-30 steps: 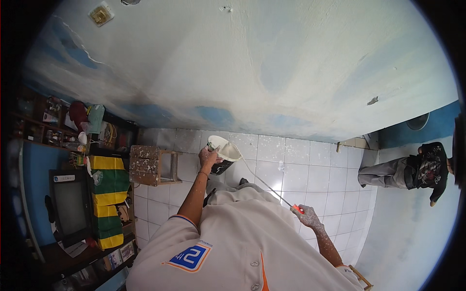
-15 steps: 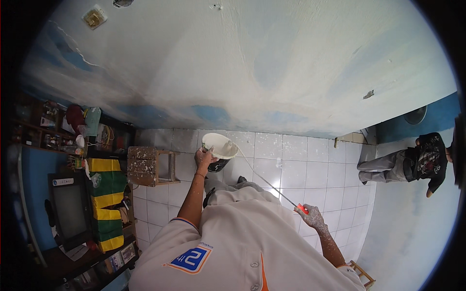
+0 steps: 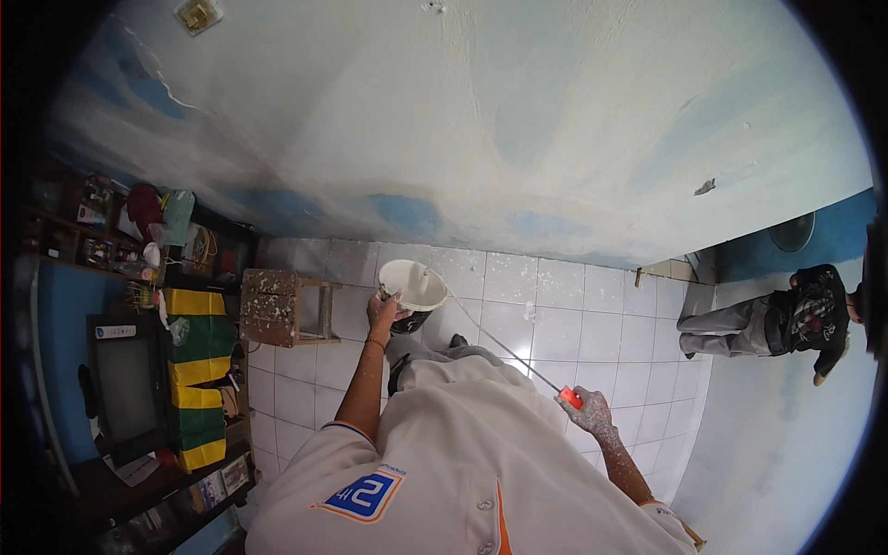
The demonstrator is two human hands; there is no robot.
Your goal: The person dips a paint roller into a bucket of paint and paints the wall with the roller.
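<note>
My left hand (image 3: 382, 313) is closed on the left rim of a paint bucket (image 3: 407, 319), dark outside and white with paint inside. Something small and green shows by its fingers, too little to name. Out to the right, my paint-speckled right hand (image 3: 590, 413) grips the orange handle of a long-framed paint roller (image 3: 511, 354). Its thin rod slants up and left to the bucket, where the roller end seems to sit inside the rim; its lower part is hidden.
Ahead stands a patchy white and blue wall (image 3: 370, 120). A paint-spotted wooden stool (image 3: 277, 307) is left of the bucket, beside a cabinet with a television (image 3: 134, 388) and a striped cloth (image 3: 199, 347). Paint drops dot the tiled floor (image 3: 564, 319). At right, another person (image 3: 805, 314) stands by the wall.
The bucket's opening has tipped more toward me, showing more of its inside. The right hand and the orange handle have shifted and turned slightly. The view has moved a little.
</note>
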